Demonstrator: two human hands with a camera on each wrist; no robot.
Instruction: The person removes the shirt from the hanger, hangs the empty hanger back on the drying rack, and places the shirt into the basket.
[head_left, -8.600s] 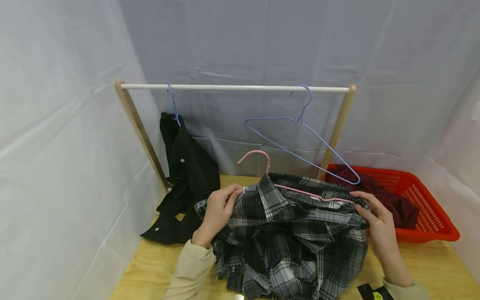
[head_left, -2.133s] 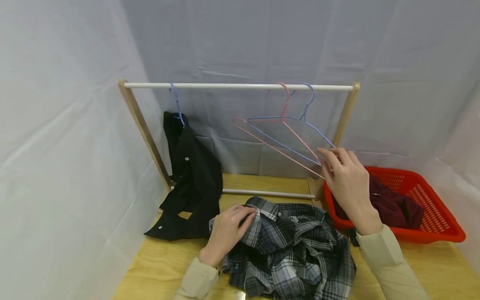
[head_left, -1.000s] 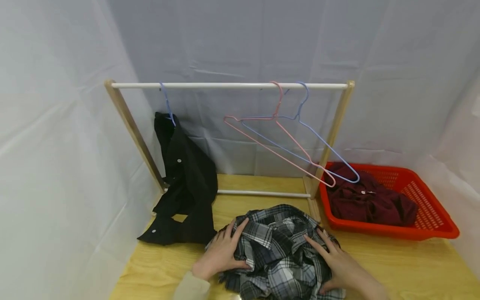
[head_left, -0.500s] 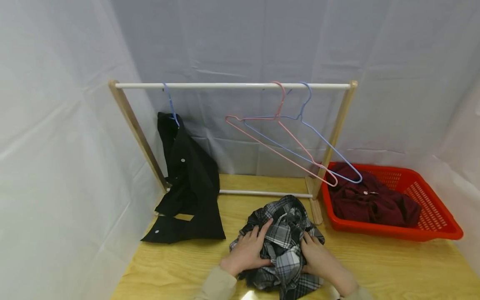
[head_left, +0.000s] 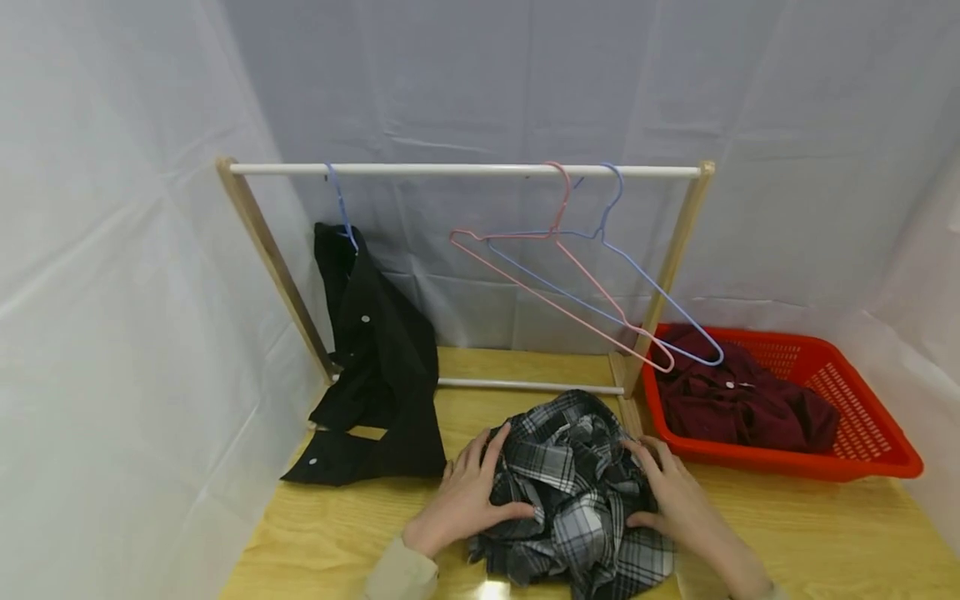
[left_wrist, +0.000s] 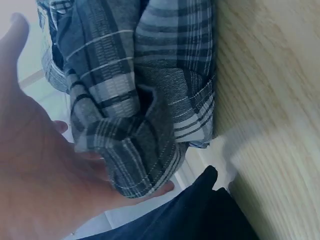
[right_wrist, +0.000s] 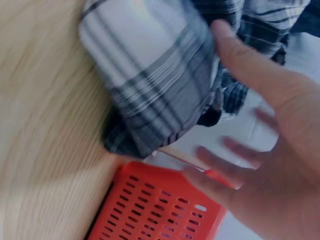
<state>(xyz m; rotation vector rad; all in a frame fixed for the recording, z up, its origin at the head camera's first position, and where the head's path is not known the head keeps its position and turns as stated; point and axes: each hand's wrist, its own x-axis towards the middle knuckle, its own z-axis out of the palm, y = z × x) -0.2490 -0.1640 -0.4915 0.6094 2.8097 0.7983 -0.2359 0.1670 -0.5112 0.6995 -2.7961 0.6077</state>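
A grey, black and white plaid shirt (head_left: 573,500) lies bunched in a heap on the table, in front of the clothes rack. My left hand (head_left: 463,498) is at its left side, fingers spread and straight along the cloth; in the left wrist view a fold of the shirt (left_wrist: 145,150) hangs over the fingers. On the opposite side my right hand (head_left: 675,500) has spread fingers, its fingertips at the heap's edge. The right wrist view shows the thumb tip right at the shirt (right_wrist: 155,75) and the other fingers loose in the air.
On the rack's white rail (head_left: 450,169) hang a pink hanger (head_left: 558,237) and a blue hanger (head_left: 637,271), both bare. A black shirt (head_left: 375,358) hangs at the left. A red basket (head_left: 787,467) with a maroon garment (head_left: 742,400) stands at the right.
The plaid shirt has come off the pink hanger, which my right hand hung on the rail. Both hands squeezed the shirt into a smaller heap, then moved apart and the heap loosened.
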